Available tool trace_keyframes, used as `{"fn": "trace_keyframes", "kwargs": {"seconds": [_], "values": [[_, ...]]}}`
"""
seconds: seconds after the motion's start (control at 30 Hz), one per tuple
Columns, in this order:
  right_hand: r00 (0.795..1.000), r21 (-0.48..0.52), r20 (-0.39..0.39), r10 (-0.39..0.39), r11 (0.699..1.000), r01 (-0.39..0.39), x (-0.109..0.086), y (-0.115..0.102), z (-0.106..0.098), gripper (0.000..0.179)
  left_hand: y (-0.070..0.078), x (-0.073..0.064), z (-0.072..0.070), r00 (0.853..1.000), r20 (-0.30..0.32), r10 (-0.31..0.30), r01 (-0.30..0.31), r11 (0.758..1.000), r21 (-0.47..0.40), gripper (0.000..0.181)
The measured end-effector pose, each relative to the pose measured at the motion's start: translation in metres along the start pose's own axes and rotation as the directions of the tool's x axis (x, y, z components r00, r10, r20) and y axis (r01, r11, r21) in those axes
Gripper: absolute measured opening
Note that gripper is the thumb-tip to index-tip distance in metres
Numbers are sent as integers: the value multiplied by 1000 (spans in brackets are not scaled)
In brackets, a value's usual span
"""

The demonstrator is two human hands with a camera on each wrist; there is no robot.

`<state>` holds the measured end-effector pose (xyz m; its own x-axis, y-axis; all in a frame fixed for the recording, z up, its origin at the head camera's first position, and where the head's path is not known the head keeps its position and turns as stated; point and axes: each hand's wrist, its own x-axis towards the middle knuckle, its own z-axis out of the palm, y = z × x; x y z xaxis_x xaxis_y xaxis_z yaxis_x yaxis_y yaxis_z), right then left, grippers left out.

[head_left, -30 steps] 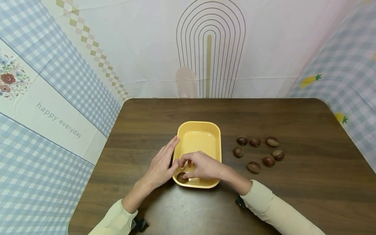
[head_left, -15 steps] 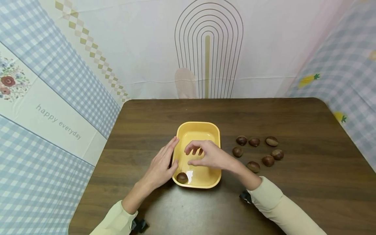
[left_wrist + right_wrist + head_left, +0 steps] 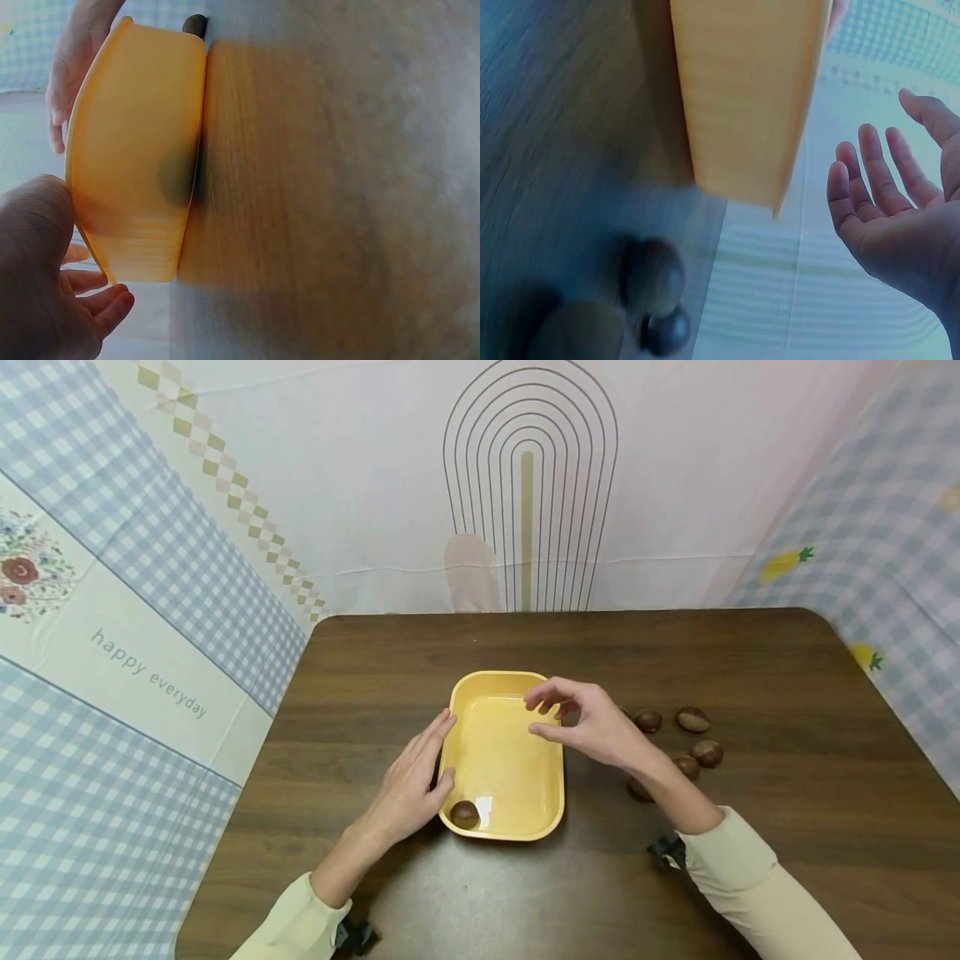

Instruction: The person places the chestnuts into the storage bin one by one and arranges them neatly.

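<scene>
A yellow rectangular tray stands mid-table, with one brown chestnut in its near left corner. My left hand rests along the tray's left side, fingers fairly straight against the rim; the left wrist view shows them at the tray's edge. Over the tray's right rim hovers my right hand, its fingers loosely bent and apart, holding nothing. In the right wrist view the right hand is likewise bare. Several more chestnuts lie on the table right of the tray, some partly hidden behind the right hand and forearm.
The brown wooden table has rounded far corners. Behind it hangs a white patterned cloth, with blue checked cloth at the left. Dark wrist devices sit under both cuffs.
My right hand has let go of the chestnut in the tray's near left corner, then risen and moved right to the far right rim. The left hand stays in place.
</scene>
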<state>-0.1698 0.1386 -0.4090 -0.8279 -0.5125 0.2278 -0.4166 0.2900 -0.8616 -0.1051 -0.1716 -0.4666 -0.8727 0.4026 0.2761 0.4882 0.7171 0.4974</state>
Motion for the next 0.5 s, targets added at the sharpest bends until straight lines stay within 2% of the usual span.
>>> {"fn": "trace_keyframes", "kwargs": {"seconds": [0.23,0.5], "values": [[995,10,-48,93,996,-92,-19,16,-24,30,0,0,0,1000,2,3,-3,1000,0,74],[978,24,-99,182,983,-180,-39,33,-38,27,0,0,-1,1000,4,1,-1,1000,-6,73]]}}
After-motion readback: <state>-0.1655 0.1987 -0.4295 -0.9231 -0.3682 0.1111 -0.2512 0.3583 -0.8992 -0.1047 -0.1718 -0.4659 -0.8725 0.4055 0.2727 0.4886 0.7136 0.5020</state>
